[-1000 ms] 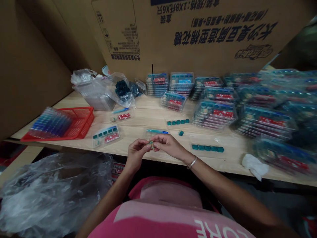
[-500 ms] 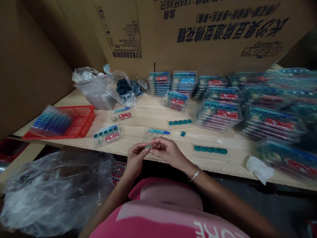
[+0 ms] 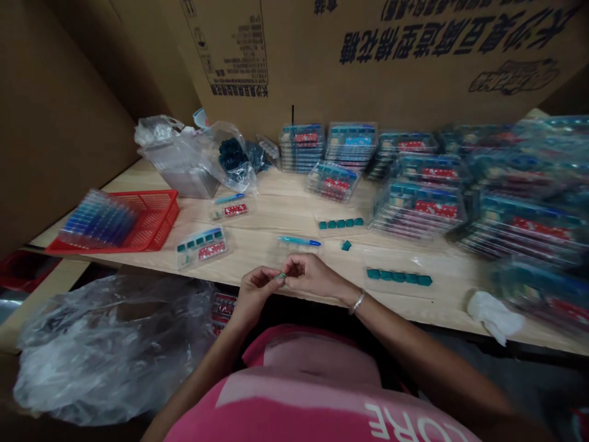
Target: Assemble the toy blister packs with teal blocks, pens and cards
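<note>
My left hand and my right hand meet over the table's front edge, fingertips pinched together. Between them is a small greenish piece, mostly covered by the fingers, so its kind is unclear. Just beyond my hands lies a clear plastic case with a blue pen on it. To the right, a single teal block lies on the wood. Five-slot rows of teal blocks sit in clear trays, one nearer row and one farther row.
Stacks of filled clear cases crowd the right and back. At left stand a red basket of blue pens and a filled case. A crumpled tissue lies front right; a plastic bag hangs below. Cardboard walls the back.
The view has shifted slightly, so the table's things sit a little farther right. My hands stay together on the small piece, with the fingers closed more tightly over it.
</note>
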The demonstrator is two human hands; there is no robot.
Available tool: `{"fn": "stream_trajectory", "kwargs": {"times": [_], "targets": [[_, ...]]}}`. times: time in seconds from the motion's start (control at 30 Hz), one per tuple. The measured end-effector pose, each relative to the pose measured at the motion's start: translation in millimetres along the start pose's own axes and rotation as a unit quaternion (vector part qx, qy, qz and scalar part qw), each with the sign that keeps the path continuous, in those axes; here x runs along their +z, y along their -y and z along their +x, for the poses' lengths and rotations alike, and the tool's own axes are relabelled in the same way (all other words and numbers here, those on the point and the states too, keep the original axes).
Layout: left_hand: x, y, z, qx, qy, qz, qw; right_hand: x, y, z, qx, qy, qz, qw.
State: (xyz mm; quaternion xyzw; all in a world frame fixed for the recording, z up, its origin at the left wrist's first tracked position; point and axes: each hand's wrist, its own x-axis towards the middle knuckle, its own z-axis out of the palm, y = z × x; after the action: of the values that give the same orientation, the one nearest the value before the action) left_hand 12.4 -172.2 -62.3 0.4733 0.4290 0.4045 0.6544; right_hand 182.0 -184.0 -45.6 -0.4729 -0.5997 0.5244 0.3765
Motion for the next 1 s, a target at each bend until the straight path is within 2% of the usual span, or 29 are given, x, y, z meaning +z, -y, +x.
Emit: {"fn": "stream_trajectory", "kwargs": {"times": [0.1, 0.17, 0.3, 0.43, 0.67, 0.77, 0.83, 0.9, 1.0], "targets": [[-10.9, -4, 24, 0.058, -0.022, 0.095, 0.994, -12, -2, 25, -0.015, 0.015, -0.046, 0.999], [-18.6, -2, 41, 0.092, -0.049, 0.135, 0.985, -17, -2, 42, -0.019, 0.011, -0.126, 0.992], [-27.1, 8, 61, 0.114, -0.043, 0.163, 0.979, -19, 2, 67, -0.011, 0.05, -0.303, 0.952], [-27.1, 15, 62, 0.14, -0.029, 0.192, 0.971, -13, 7, 66, -0.01, 0.056, -0.364, 0.93], [-21.6, 16, 55, 0.169, -0.034, 0.251, 0.953, 8, -4, 53, -0.002, -0.026, -0.463, 0.886], [-16.4, 13, 60, 0.156, -0.052, 0.3, 0.94, 8, -4, 50, -0.005, -0.036, -0.466, 0.884], [-11.8, 9, 65, 0.142, -0.059, 0.339, 0.928, -5, 0, 45, -0.023, -0.046, -0.456, 0.888], [-7.3, 5, 69, 0.128, -0.062, 0.374, 0.917, -30, 3, 35, -0.032, -0.076, -0.465, 0.882], [-2.1, 1, 71, 0.113, -0.065, 0.409, 0.903, -83, 3, 19, 0.031, -0.118, -0.544, 0.83]]}}
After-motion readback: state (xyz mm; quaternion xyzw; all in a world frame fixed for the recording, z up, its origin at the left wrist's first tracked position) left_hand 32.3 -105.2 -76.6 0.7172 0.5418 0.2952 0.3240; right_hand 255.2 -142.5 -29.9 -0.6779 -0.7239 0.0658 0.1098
